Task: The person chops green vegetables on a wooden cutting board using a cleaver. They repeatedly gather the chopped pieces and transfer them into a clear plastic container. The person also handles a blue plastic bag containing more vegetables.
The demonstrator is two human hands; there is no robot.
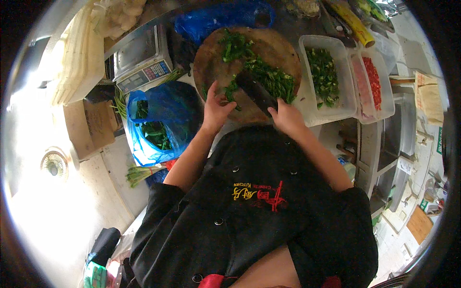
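Note:
My right hand (289,117) grips the handle of a dark-bladed cleaver (256,90), its blade slanting over a round wooden chopping board (279,41). Along the blade's far side lies a heap of chopped green peppers (275,79). A smaller heap of green pepper pieces (233,46) sits towards the board's far edge. My left hand (217,111) is over the near left part of the board, fingers spread and thumb apart. Close to its thumb are a few loose green pieces (231,94); whether they touch it is hard to tell.
At right stand a plastic tub of cut green peppers (321,75) and another of chopped red pieces (372,81). A blue plastic bag of green peppers (144,154) lies left, below a digital scale (138,54). Another blue bag (223,18) borders the board's far side.

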